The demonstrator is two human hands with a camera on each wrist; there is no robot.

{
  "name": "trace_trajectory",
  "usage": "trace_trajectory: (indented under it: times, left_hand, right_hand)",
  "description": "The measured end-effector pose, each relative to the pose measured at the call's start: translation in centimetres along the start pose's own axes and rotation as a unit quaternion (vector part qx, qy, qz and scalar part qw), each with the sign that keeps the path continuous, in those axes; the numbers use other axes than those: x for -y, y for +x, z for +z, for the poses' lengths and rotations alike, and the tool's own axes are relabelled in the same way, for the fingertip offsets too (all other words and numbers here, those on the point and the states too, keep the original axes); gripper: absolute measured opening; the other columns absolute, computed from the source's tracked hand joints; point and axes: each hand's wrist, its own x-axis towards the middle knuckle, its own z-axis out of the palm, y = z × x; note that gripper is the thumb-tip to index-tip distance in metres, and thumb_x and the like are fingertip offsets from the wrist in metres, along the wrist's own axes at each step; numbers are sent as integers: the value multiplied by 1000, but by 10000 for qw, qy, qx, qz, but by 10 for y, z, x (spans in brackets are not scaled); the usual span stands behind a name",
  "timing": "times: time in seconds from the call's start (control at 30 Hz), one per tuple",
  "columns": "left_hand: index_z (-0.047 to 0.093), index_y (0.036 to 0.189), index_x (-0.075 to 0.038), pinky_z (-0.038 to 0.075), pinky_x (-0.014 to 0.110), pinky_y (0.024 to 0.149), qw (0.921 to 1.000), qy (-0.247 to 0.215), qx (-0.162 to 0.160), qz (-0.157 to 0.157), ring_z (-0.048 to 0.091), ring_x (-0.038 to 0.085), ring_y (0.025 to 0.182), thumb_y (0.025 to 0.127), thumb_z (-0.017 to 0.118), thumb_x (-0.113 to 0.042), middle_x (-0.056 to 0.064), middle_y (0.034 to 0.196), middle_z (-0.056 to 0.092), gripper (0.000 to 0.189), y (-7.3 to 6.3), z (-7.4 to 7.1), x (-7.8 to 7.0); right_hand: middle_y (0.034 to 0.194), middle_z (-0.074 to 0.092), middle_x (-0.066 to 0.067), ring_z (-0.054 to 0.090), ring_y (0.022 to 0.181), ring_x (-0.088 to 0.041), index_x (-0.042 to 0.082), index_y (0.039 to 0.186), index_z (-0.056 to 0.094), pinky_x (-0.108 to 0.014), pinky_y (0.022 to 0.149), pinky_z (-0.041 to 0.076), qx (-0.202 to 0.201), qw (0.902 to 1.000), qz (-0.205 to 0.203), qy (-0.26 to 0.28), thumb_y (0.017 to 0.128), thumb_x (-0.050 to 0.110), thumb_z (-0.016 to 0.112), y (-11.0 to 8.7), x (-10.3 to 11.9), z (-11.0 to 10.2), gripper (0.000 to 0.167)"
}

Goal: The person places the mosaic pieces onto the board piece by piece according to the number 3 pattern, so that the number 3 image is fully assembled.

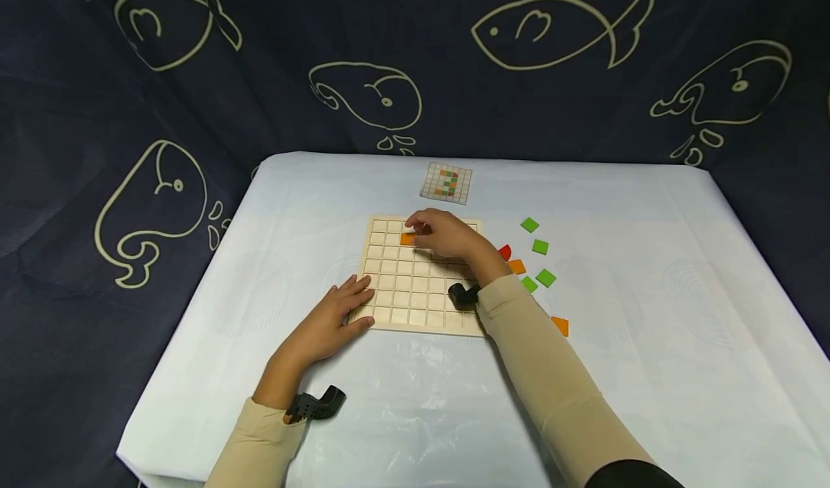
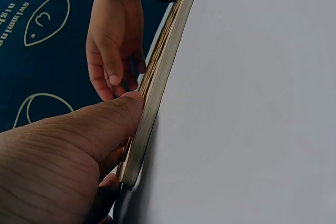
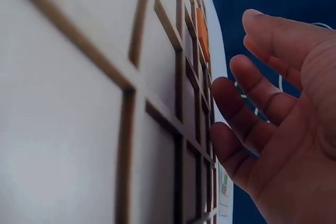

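A pale wooden grid board (image 1: 403, 284) lies on the table, divided into small square cells by raised ridges. My left hand (image 1: 329, 320) rests at its lower left corner, fingers spread; in the left wrist view the thumb (image 2: 118, 111) touches the board's edge. Over the board's upper part hovers my right hand (image 1: 446, 236), beside an orange square tile (image 1: 406, 239) set in a cell near the top. The right wrist view has its fingers (image 3: 257, 124) loosely bent with nothing between them, apart from the orange tile (image 3: 202, 38).
Right of the board lie several loose green tiles (image 1: 540, 246), orange tiles (image 1: 560, 326) and a red rounded piece (image 1: 504, 252), partly behind the right arm. Beyond the board sits a small pattern card (image 1: 446, 183). A dark curtain (image 1: 454, 113) hangs behind the white-covered table (image 1: 648, 293).
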Motion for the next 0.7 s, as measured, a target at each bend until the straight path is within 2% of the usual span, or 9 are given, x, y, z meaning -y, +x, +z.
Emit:
trace_trajectory:
  times: [0.2,0.33,0.6,0.7]
  left_hand:
    - [53,141,3,16,62,116,10000,8,-13,38,26,35,146,96,68,-25,14,156,37,55,0,0,0]
    - [52,142,2,15,60,116,10000,28,20,-19,25,34,147,96,68,-25,13,156,36,55,0,0,0]
    - [54,140,4,17,62,115,9999,39,-64,73,28,36,145,95,69,-23,15,155,38,54,0,0,0]
    - [53,141,2,16,61,116,10000,5,-27,3,26,34,146,96,68,-24,13,155,37,55,0,0,-1]
  right_hand:
    - [127,58,-11,56,111,-25,5,135,58,-40,92,49,-109,9996,-138,237,100,14,60,-12,0,-10,36]
    - [132,56,-13,55,113,-25,4,136,57,-41,92,48,-175,9994,-200,209,100,13,60,-19,-4,-19,37]
    - [134,54,-15,53,116,-29,2,136,56,-46,95,46,-479,9987,-36,158,100,13,61,-35,-14,-35,38]
    - [135,54,-16,52,117,-30,1,136,56,-48,96,45,-608,9980,81,116,100,13,61,-42,-19,-41,38]
